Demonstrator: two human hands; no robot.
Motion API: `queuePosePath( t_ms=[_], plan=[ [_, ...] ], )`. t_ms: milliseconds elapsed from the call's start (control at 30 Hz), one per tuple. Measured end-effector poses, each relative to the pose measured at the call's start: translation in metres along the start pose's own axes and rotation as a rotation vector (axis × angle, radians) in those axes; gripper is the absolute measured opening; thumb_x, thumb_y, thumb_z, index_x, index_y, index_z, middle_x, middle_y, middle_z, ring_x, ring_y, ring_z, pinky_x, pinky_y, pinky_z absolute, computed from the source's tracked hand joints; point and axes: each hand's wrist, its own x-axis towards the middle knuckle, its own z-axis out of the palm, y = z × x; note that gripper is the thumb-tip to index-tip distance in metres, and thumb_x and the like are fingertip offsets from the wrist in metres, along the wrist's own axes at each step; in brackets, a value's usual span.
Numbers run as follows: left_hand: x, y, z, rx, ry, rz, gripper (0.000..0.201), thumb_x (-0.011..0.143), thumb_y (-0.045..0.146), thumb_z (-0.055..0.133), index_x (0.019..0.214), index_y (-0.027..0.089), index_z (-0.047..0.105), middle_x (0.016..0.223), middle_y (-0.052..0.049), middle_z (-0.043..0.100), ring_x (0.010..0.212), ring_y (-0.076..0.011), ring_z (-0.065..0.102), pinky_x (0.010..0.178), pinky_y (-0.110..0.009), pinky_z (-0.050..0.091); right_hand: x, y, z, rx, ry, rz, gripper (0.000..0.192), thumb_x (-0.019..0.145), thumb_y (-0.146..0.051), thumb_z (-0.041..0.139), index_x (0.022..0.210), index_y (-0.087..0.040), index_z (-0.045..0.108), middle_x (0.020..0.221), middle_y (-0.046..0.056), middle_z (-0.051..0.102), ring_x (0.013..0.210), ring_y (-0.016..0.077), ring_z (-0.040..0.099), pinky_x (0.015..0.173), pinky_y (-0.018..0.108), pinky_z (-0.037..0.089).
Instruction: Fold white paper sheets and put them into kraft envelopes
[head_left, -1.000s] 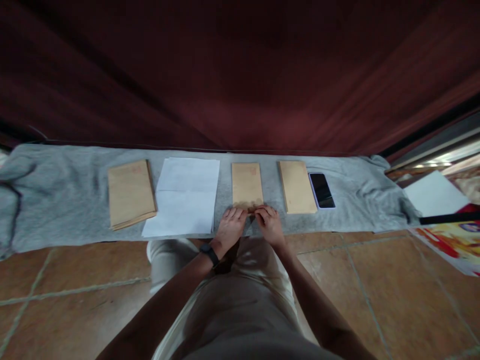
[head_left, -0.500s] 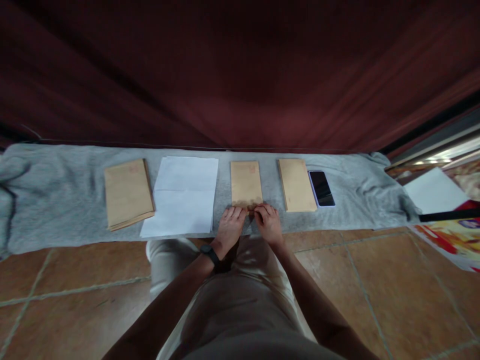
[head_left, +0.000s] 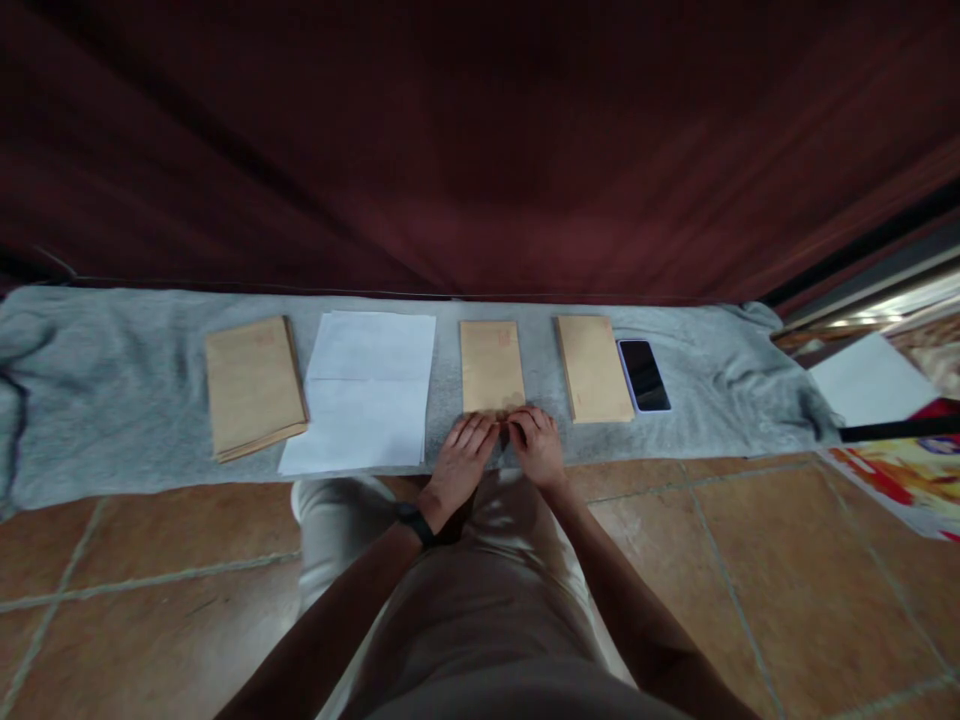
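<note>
1. Compared with one second ago, almost nothing is displaced: both hands are held at the near edge of the middle envelope (head_left: 492,366), and only a slight shift of the left hand's fingers is noted. The pressing work at that edge is therefore judged to be continuing.
2. The left hand (head_left: 459,458), with a dark wristband (head_left: 414,520) behind it, is laid palm down, fingers extended flat and together, fingertips touching the envelope's near edge. Nothing is grasped.
3. The right hand (head_left: 538,445) is set just beside it, fingers curled and pressed onto the same edge; whether the flap is pinched cannot be told.
4. The middle envelope is laid flat on the grey cloth (head_left: 112,380), between the white sheets (head_left: 364,390) on the left and a second envelope (head_left: 594,368) on the right.
5. A phone (head_left: 643,375) is placed touching the second envelope's right side, screen dark.
6. A stack of envelopes (head_left: 253,385) is located left of the white sheets.
7. Beyond the cloth, a dark red curtain (head_left: 480,150) is hung.
</note>
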Motion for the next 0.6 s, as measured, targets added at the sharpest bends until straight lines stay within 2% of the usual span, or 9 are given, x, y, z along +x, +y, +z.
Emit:
queuePosePath(
  t_ms=[100,233,600],
  plan=[
    [-0.005,0.003,0.003,-0.034,0.012,0.066,0.041,0.098,0.015,0.048,0.138,0.013,0.057,0.146,-0.013,0.058,0.140,-0.0246,0.049,0.119,-0.043,0.038,0.000,0.001,0.001,-0.007,0.012,0.000,0.016,0.101,-0.022,0.052,0.107,-0.024,0.066,0.112,0.007,0.070,0.109,0.0235,0.061,0.092,0.038,0.045],
    [-0.007,0.010,0.005,-0.067,0.018,0.054,0.043,0.102,0.029,0.048,0.140,0.011,0.056,0.146,-0.014,0.059,0.140,-0.0230,0.050,0.117,-0.040,0.042,-0.001,0.000,0.002,-0.002,0.018,0.004,0.015,0.101,-0.024,0.053,0.107,-0.025,0.067,0.111,0.007,0.070,0.110,0.0233,0.061,0.093,0.038,0.046],
    [-0.007,0.013,0.003,-0.070,-0.041,0.041,0.048,0.102,0.031,0.048,0.144,0.007,0.053,0.151,-0.015,0.053,0.145,-0.0248,0.044,0.122,-0.042,0.036,-0.001,-0.001,0.002,-0.017,0.005,0.031,0.015,0.101,-0.023,0.054,0.106,-0.023,0.068,0.113,0.007,0.070,0.110,0.0232,0.062,0.094,0.037,0.045]
  ],
)
